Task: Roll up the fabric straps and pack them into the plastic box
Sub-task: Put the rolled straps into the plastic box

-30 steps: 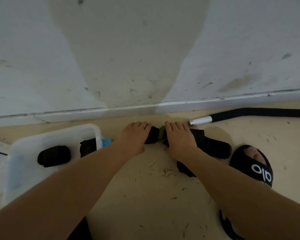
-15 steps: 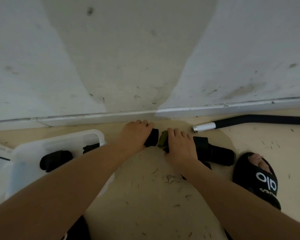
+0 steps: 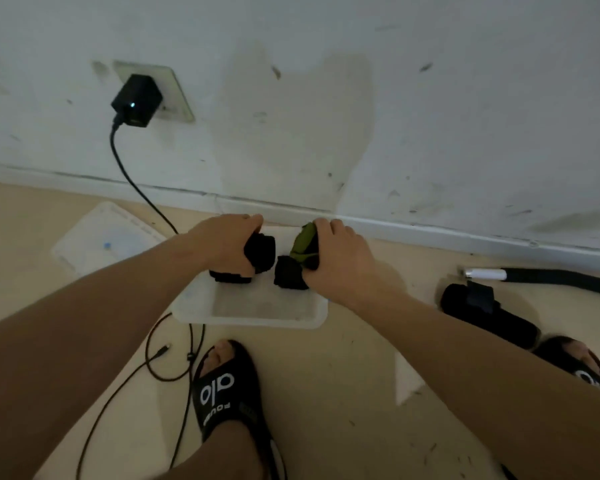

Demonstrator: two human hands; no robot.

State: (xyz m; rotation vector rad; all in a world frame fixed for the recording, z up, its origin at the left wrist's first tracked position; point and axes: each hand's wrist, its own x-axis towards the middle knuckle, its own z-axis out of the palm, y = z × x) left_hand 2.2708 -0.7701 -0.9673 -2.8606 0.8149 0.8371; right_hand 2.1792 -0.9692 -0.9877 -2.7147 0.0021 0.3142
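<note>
A translucent plastic box [image 3: 257,315] sits on the floor by the wall, below both my hands. My left hand [image 3: 224,242] grips a rolled black strap [image 3: 261,253] over the box. A second black roll [image 3: 230,277] lies under that hand inside the box. My right hand [image 3: 338,256] grips a green and black rolled strap [image 3: 303,243]. A black roll [image 3: 289,278] sits just below it in the box. More black straps [image 3: 482,311] lie loose on the floor to the right.
The box lid [image 3: 104,237] lies flat to the left. A black charger [image 3: 136,100] is plugged into the wall, and its cable [image 3: 174,351] loops over the floor by my left sandal [image 3: 227,389]. A black hose with a white tip [image 3: 541,276] lies at the right.
Both hands have lifted from the floor and now hold rolled straps over the box. The view has swung left, so the box is now centred and the charger shows.
</note>
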